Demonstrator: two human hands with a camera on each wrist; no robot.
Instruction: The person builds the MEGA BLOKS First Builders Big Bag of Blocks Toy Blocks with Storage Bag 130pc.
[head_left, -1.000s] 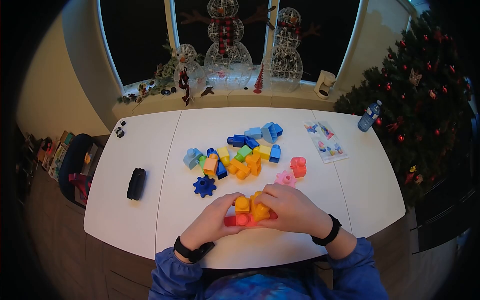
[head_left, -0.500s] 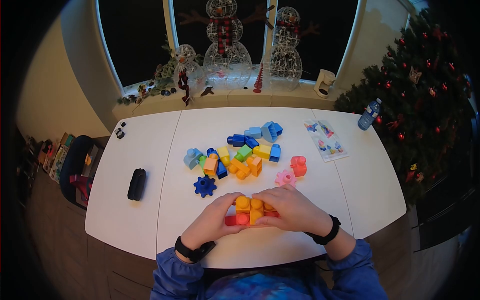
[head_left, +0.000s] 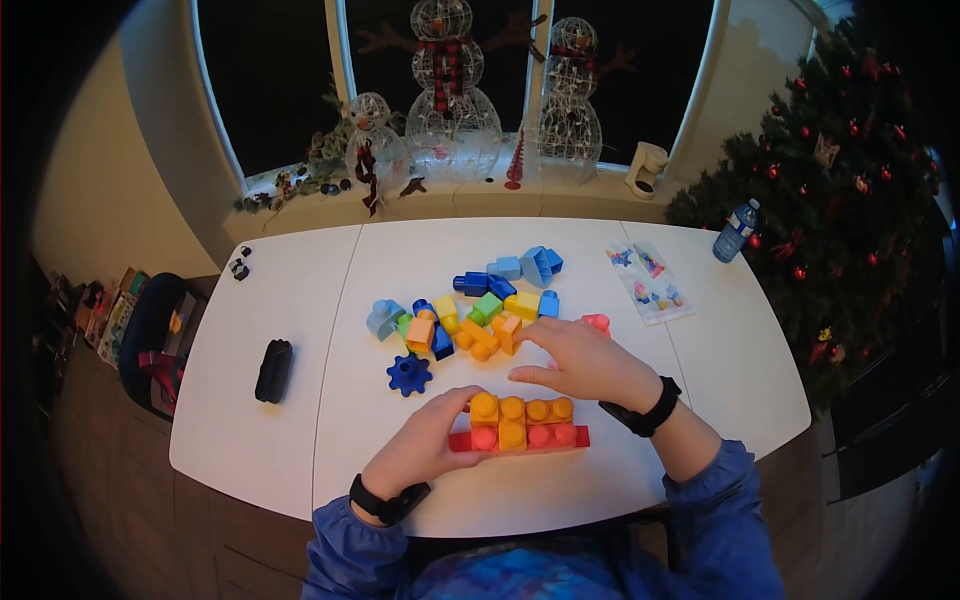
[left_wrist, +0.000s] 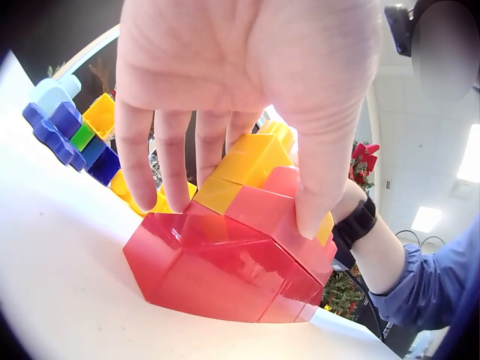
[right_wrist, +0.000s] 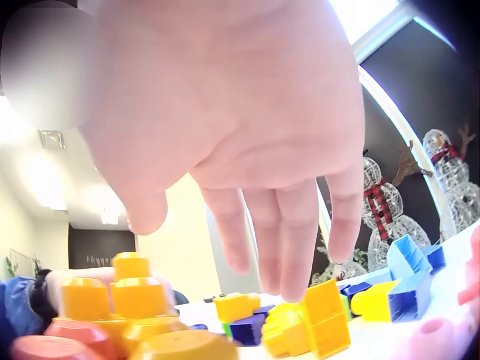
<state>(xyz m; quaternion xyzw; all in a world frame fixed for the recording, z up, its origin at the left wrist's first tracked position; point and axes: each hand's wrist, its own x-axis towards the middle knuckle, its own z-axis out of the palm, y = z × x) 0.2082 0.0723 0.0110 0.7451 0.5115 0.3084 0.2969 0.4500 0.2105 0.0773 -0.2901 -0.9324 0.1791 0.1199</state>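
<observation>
A glossy red and orange plastic block assembly (head_left: 513, 434) rests on the white bench (head_left: 590, 495), lower centre of the head view; its long axis runs left to right, round studs facing up. The left hand (head_left: 425, 440) grips its left end between thumb and fingers. The right hand (head_left: 592, 365) hovers just beyond, fingers extended, partly hiding a coral-red plastic block (head_left: 597, 322). Loose studded bricks (head_left: 480, 342) in orange, yellow, green and blue occupy the centre, beside a dark blue toothed gear (head_left: 409, 373).
</observation>
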